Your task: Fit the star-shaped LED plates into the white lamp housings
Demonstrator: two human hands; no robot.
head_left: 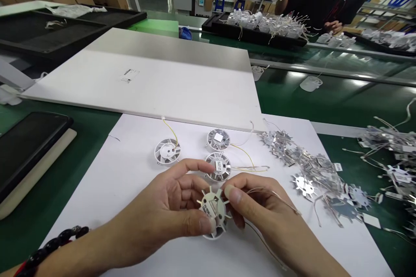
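The left hand (pixel 162 212) and right hand (pixel 256 207) pinch a spiky white disc (pixel 211 207) — it looks light and thin, so hold its edge.

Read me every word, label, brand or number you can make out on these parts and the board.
Held disc label: too blurred to read.
Label on the disc beyond it: too small to read.
White board sticker: too small to read.
Tag among the metal pieces: too small to read.

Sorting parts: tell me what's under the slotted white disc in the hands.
White paper and a brown wire lie below the slotted white disc. The left hand and right hand pinch it; its underside is hidden.
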